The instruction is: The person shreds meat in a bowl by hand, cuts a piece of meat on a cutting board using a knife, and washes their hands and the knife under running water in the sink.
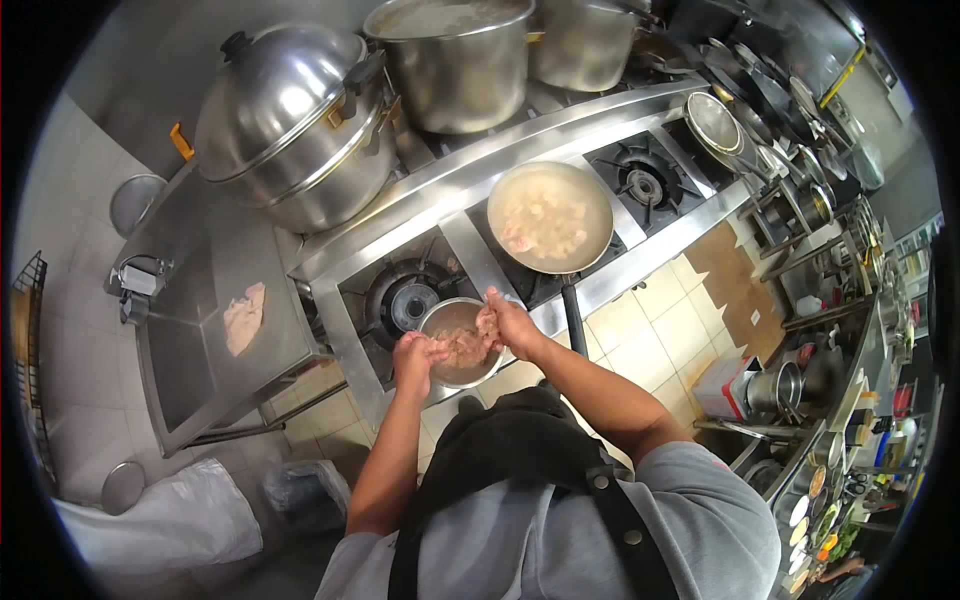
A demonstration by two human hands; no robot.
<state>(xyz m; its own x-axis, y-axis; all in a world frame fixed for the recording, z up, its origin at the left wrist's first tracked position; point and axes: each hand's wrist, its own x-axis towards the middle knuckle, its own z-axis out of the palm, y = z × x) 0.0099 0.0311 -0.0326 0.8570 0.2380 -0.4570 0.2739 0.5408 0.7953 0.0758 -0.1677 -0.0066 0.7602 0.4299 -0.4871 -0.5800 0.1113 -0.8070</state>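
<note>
A round metal bowl [478,378] with pale pink raw meat [462,348] in it is at the front edge of the stove, beside a burner. My left hand [414,356] is closed over the bowl's left side, its fingertips pinching meat. At the bowl's upper right, my right hand [511,325] is closed around a piece of the same meat. Behind the bowl, a frying pan [497,240] rests on a burner, with several pale pieces spread in it. Its dark handle [573,318] points toward me, right of my right hand.
An unused burner [645,186] lies right of the pan, another [408,300] left of it. Behind stand a domed steamer [285,110] and large stockpots [455,85]. A pinkish cloth [244,318] lies on the left steel counter [190,370]. Crowded shelves line the right.
</note>
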